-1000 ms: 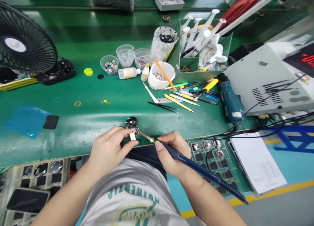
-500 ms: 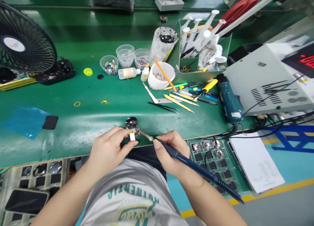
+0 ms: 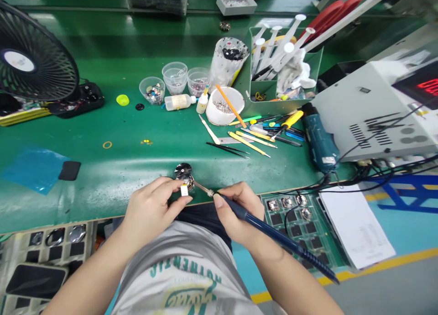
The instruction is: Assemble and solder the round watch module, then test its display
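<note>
My left hand (image 3: 150, 210) pinches a small round metal part (image 3: 184, 171) with a dark, shiny disc on top and a small white piece (image 3: 185, 190) at its lower side. My right hand (image 3: 237, 212) grips a dark blue soldering iron (image 3: 260, 221) like a pen. Its thin metal tip (image 3: 201, 188) reaches to the metal part and appears to touch its side. Both hands hover at the front edge of the green bench mat (image 3: 85, 169). My fingers hide part of the round piece.
Beyond my hands lie tweezers (image 3: 227, 149), yellow-handled tools, a white bowl (image 3: 224, 106), small plastic cups, a syringe holder (image 3: 284, 64), and a blue heat gun (image 3: 320, 141). A black fan (image 3: 34, 59) stands left; a grey bench unit (image 3: 376, 109) stands right. Trays of metal parts (image 3: 301, 223) sit below.
The iron's tip has shifted slightly left towards the metal part. The view has drifted a little; otherwise both hands keep the same hold.
</note>
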### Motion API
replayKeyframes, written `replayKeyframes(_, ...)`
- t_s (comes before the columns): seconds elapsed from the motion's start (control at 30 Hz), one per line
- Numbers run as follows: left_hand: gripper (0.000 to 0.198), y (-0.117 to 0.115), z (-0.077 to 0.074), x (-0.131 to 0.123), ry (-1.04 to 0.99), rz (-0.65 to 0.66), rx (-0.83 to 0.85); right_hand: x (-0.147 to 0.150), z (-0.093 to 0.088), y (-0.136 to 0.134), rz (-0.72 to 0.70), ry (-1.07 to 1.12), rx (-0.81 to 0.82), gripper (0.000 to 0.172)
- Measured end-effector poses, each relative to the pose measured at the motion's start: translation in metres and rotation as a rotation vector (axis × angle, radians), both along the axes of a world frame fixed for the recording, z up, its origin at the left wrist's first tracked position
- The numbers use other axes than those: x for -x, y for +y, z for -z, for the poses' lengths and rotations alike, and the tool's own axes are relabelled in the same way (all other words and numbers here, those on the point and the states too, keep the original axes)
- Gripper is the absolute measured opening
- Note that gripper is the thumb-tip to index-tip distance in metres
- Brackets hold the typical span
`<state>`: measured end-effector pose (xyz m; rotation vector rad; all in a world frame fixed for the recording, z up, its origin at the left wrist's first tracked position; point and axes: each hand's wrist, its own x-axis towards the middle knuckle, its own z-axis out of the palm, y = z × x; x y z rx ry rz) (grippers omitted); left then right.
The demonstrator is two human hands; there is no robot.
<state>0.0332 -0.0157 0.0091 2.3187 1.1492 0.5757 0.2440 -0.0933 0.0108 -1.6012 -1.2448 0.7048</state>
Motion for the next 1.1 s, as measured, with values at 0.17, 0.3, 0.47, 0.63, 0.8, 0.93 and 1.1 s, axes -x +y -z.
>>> replayKeyframes(0.17, 0.026, -0.0002, -0.0002, -0.0002, -0.004, 0.005, 0.0, 0.0004, -0.001, 0.0005, 0.0, -0.007, -0.015, 0.014)
replayKeyframes(0.3, 0.026, -0.0004, 0.0005, -0.0003, -0.008, 0.007, -0.009, 0.0004, -0.0007, 0.0001, -0.004, -0.006, -0.023, 0.013)
replayKeyframes(0.47, 0.027, -0.0004, 0.0012, 0.0, -0.006, 0.002, -0.009, 0.0003, -0.0002, -0.0003, 0.003, 0.011, 0.003, 0.016)
replayKeyframes(0.63, 0.028, -0.0001, 0.0014, 0.0003, -0.006, 0.006, -0.004, 0.0026, -0.0007, 0.0, 0.024, -0.006, -0.016, 0.015)
replayKeyframes(0.8, 0.029, 0.0, 0.0011, 0.0002, -0.003, 0.008, -0.005, 0.0038, -0.0016, -0.0001, 0.03, -0.001, -0.003, 0.017)
replayKeyframes(0.93, 0.028, 0.0001, 0.001, 0.0004, -0.002, 0.01, -0.014, 0.0039, -0.0016, -0.0002, 0.04, 0.007, -0.007, 0.017)
replayKeyframes(1.1, 0.027, 0.0003, 0.0006, 0.0005, -0.004, 0.015, -0.01, 0.0042, -0.0006, -0.0002, 0.045, 0.007, -0.01, 0.016)
